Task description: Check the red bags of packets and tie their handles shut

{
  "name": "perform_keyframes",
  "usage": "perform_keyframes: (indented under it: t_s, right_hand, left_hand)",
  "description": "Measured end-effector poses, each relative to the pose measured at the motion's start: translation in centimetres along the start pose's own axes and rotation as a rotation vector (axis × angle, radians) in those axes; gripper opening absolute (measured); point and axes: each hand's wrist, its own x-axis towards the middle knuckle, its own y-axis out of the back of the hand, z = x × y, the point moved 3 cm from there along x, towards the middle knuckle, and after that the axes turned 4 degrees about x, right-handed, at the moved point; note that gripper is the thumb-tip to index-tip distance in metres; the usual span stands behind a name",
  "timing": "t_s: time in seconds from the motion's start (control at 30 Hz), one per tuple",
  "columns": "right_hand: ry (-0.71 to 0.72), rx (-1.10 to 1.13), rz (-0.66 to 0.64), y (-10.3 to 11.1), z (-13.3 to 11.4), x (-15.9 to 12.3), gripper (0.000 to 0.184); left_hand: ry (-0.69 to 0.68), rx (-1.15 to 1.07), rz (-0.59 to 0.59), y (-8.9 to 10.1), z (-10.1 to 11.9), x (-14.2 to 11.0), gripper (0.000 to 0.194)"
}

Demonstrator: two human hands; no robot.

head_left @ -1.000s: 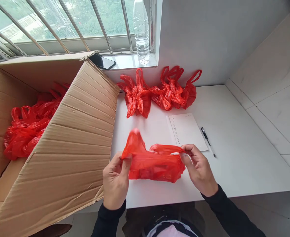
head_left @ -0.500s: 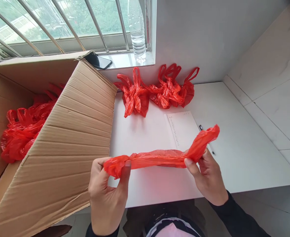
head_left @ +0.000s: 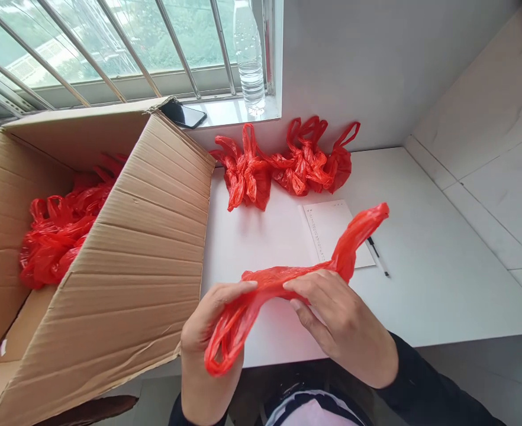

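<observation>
A crumpled red plastic bag (head_left: 272, 283) is stretched lengthwise between my hands, above the front of the white table (head_left: 429, 254). My left hand (head_left: 212, 343) grips it near one end, thumb on top; a looped handle hangs down over the palm. My right hand (head_left: 345, 319) lies across the bag's middle and right part, index finger and thumb close to the film, other fingers partly hidden. Past that hand the bag's other end sticks up to the right. Behind it lie an open notebook (head_left: 332, 222) and a black-and-white pen (head_left: 379, 258).
Left of the table stands an open cardboard box (head_left: 154, 236) with red plastic bags (head_left: 61, 231) inside. Knotted red bags (head_left: 245, 171) stand along the wall. On the windowsill are a phone (head_left: 190, 116) and a water bottle (head_left: 250, 65).
My right hand has slid left along the bag to its middle, closer to my left hand. The bag's left end now hangs as a loop over my left palm.
</observation>
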Motion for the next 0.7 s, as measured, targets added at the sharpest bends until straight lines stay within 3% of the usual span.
perform_keyframes:
  t_s: [0.07,0.13,0.37,0.57,0.7]
  right_hand:
    - [-0.019,-0.048,-0.043,-0.5,0.7,0.1,0.016]
    - [-0.043,-0.054,-0.064,-0.6,1.0,0.0,0.014]
    - [-0.091,-0.202,-0.234,-1.8,2.1,-0.5,0.031]
    - [-0.214,-0.338,-0.187,-2.1,3.2,0.5,0.048]
    - [-0.305,-0.342,-0.438,-2.2,2.4,2.0,0.043]
  left_hand:
    - [-0.057,0.034,-0.004,-0.1,0.3,-0.1,0.015]
    - [-0.028,0.036,0.013,-0.2,0.2,-0.1,0.016]
    - [0.206,-0.231,-0.049,-1.6,-1.5,-0.1,0.019]
    - [0.347,-0.426,-0.141,-1.6,-2.8,-0.6,0.025]
    - [0.393,-0.411,-0.187,-1.8,-1.9,-0.3,0.037]
